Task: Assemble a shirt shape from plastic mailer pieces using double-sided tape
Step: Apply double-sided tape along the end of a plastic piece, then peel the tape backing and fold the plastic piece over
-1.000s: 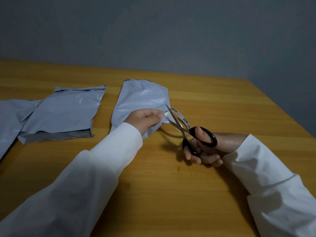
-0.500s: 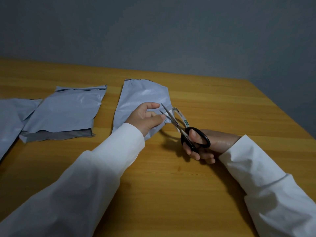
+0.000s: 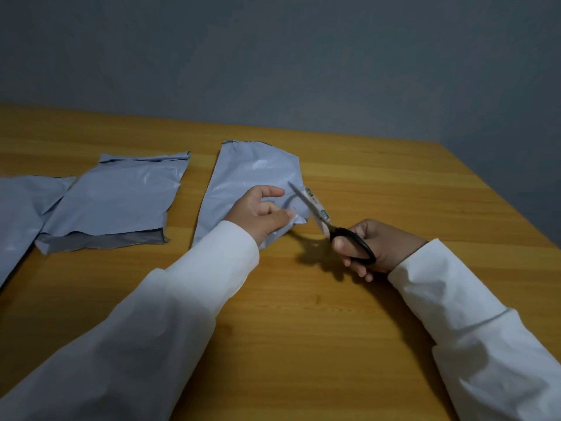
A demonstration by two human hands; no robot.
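A grey mailer piece [image 3: 252, 174] lies on the wooden table [image 3: 303, 314] at the centre. My left hand [image 3: 261, 214] pinches its lower right corner, where a white strip of tape [image 3: 314, 203] runs along the edge. My right hand [image 3: 373, 247] grips black-handled scissors [image 3: 352, 241]; the blades point up-left and lie against the tape and the mailer's corner. A second grey mailer piece [image 3: 121, 196] lies to the left, with its dark inner side showing along the near edge. A third piece [image 3: 18, 214] is partly cut off at the left border.
The table's far edge meets a grey wall [image 3: 273, 56]. The table's right edge [image 3: 498, 202] runs diagonally toward me. White sleeves cover both forearms.
The scissors have slid up and to the left along the mailer's corner edge and their blades have come together. My left hand shifted a little and still holds the corner.
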